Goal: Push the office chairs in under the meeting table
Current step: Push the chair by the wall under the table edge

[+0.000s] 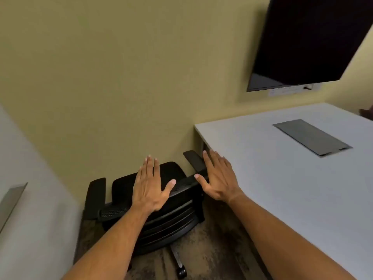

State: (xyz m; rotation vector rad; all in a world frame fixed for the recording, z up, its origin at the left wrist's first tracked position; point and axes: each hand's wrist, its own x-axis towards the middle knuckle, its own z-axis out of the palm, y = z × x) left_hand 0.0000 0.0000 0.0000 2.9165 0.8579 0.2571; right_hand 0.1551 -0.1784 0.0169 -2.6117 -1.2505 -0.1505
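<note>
Reach step: left hand (pixel 148 187) and right hand (pixel 217 179), fingers spread and gripping nothing, hover over the office chair (pixel 161 211) backrest; next, grasp it and swing toward the meeting table (pixel 282 178) at 2 o'clock.

Soft, even indoor light, faint shadows, slight overall blur, and wide-angle bending at the edges.
</note>
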